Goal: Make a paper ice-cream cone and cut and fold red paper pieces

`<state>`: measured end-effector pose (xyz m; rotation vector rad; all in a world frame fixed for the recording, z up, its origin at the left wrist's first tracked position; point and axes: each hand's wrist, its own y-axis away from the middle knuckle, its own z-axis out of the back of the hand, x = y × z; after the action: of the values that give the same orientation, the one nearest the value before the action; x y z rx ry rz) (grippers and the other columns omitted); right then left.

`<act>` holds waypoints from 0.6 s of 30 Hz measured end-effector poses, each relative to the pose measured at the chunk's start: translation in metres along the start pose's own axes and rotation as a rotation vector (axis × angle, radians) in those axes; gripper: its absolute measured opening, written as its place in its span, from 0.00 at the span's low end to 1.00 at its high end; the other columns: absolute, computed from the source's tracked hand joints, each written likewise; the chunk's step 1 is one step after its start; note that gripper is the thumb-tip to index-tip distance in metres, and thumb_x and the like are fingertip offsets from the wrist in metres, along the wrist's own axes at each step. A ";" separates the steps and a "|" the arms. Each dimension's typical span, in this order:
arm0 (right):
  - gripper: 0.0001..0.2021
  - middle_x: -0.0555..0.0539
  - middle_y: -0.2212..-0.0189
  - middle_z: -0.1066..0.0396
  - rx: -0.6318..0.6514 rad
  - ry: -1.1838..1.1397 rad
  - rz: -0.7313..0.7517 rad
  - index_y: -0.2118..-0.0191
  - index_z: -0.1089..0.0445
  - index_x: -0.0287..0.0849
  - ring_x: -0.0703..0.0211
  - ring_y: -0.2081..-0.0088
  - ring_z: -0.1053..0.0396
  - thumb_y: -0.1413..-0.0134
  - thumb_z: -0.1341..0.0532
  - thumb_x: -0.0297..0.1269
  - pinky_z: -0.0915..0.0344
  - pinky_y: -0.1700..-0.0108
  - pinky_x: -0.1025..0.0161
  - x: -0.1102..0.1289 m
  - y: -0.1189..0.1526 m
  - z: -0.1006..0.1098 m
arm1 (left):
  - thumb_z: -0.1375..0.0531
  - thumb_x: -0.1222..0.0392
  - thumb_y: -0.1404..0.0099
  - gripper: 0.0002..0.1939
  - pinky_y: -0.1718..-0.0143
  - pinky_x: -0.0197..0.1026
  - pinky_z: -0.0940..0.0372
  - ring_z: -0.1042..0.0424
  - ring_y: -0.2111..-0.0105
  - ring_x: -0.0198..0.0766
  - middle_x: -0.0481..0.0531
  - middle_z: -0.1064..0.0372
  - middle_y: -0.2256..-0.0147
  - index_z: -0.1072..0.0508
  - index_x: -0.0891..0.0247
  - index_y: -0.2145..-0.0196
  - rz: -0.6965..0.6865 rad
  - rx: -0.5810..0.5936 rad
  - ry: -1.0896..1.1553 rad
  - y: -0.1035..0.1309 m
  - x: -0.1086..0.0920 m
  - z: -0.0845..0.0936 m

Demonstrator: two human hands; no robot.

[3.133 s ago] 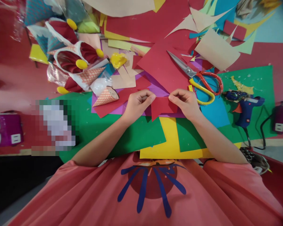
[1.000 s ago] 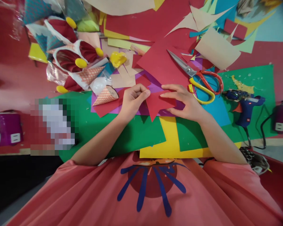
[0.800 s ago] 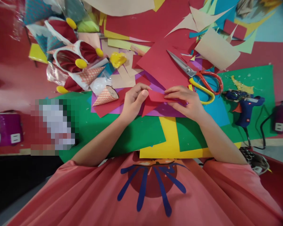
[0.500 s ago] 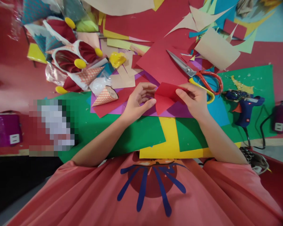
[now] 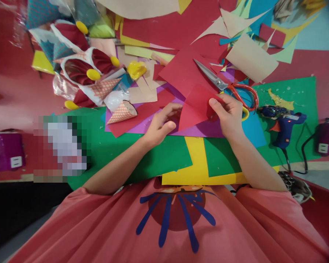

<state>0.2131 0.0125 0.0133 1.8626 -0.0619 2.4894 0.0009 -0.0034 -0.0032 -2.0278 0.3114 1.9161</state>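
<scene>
A small sheet of red paper (image 5: 194,107) is pinched at its right side between the thumb and fingers of my right hand (image 5: 229,113). Its face is turned toward me, spread nearly flat and tilted. At the paper's left edge is my left hand (image 5: 162,124), its thumb and fingers apart; some of its fingertips are partly hidden behind the sheet. Scissors (image 5: 222,86) with red and yellow handles lie just beyond my right hand, the blades pointing away to the left. Under both hands are purple paper (image 5: 205,130) and green sheets (image 5: 159,155).
A blue glue gun (image 5: 286,126) with a cord lies on a green sheet to the right. Checked paper cones (image 5: 122,113) and pleated red pieces with yellow discs (image 5: 93,74) are piled at left. Paper scraps (image 5: 252,56) cover the far side.
The red paper has gone from folded, with a visible crease, to spread out facing me. My left hand has let go of its edge and opened, while my right hand still holds it.
</scene>
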 end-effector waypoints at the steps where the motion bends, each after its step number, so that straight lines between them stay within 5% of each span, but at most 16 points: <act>1: 0.18 0.52 0.79 0.40 0.004 0.010 0.009 0.71 0.30 0.45 0.65 0.76 0.41 0.49 0.37 0.56 0.44 0.76 0.63 -0.001 0.000 0.000 | 0.42 0.31 0.44 0.31 0.66 0.37 0.34 0.26 0.65 0.37 0.53 0.26 0.64 0.29 0.62 0.58 0.010 0.011 -0.023 0.000 -0.001 0.000; 4: 0.16 0.52 0.78 0.38 0.014 0.025 0.026 0.69 0.29 0.46 0.63 0.75 0.39 0.47 0.38 0.54 0.43 0.75 0.62 -0.003 0.000 0.001 | 0.39 0.33 0.46 0.28 0.72 0.35 0.38 0.30 0.73 0.33 0.50 0.28 0.71 0.27 0.63 0.67 0.044 0.021 -0.101 0.000 -0.002 0.001; 7: 0.16 0.51 0.77 0.36 -0.008 0.019 0.032 0.69 0.29 0.45 0.64 0.76 0.39 0.48 0.37 0.54 0.42 0.75 0.63 -0.002 -0.001 0.001 | 0.49 0.29 0.41 0.32 0.73 0.36 0.38 0.30 0.73 0.34 0.51 0.28 0.73 0.26 0.63 0.68 0.041 0.035 -0.048 0.000 -0.002 0.000; 11: 0.17 0.52 0.79 0.35 -0.022 -0.059 0.001 0.70 0.29 0.45 0.66 0.79 0.38 0.52 0.35 0.55 0.40 0.78 0.64 0.002 0.001 -0.002 | 0.37 0.34 0.48 0.27 0.73 0.34 0.38 0.30 0.73 0.33 0.50 0.27 0.73 0.27 0.63 0.67 0.096 0.079 -0.026 0.002 -0.004 -0.002; 16: 0.17 0.53 0.79 0.34 0.041 -0.141 -0.084 0.68 0.30 0.45 0.66 0.82 0.36 0.51 0.35 0.55 0.37 0.81 0.64 0.003 0.005 -0.004 | 0.55 0.26 0.40 0.37 0.80 0.35 0.44 0.32 0.77 0.33 0.55 0.27 0.73 0.26 0.64 0.71 0.078 0.153 0.110 0.004 0.000 0.001; 18: 0.16 0.52 0.77 0.33 0.029 -0.092 -0.057 0.68 0.29 0.45 0.65 0.80 0.35 0.50 0.35 0.54 0.37 0.80 0.63 0.002 0.006 -0.004 | 0.54 0.23 0.44 0.39 0.75 0.37 0.39 0.30 0.73 0.36 0.56 0.26 0.71 0.25 0.63 0.70 0.007 0.127 -0.005 0.003 0.003 0.004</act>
<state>0.2087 0.0067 0.0141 1.9611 0.0246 2.3793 -0.0033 -0.0048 -0.0062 -1.9421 0.4285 1.8554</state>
